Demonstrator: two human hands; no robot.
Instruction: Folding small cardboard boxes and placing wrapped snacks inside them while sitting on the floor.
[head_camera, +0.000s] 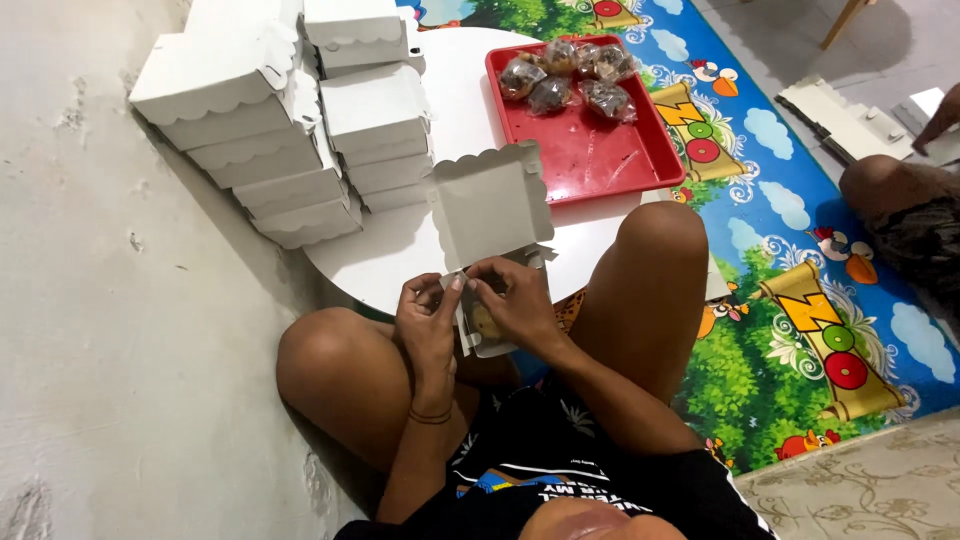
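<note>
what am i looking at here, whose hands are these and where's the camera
The one picture comes from a camera worn on a person's head, looking down at their own lap. Their left hand and right hand together hold a small open white box with a scalloped lid; something yellowish sits inside. In front is a round white table with a stack of closed white boxes and a red tray of wrapped cakes. Another person's knee shows at the right, on a colourful mat.

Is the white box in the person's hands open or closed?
Open. The scalloped lid of the white box stands raised over the round table, and both hands, left hand and right hand, hold its front edge.
</note>
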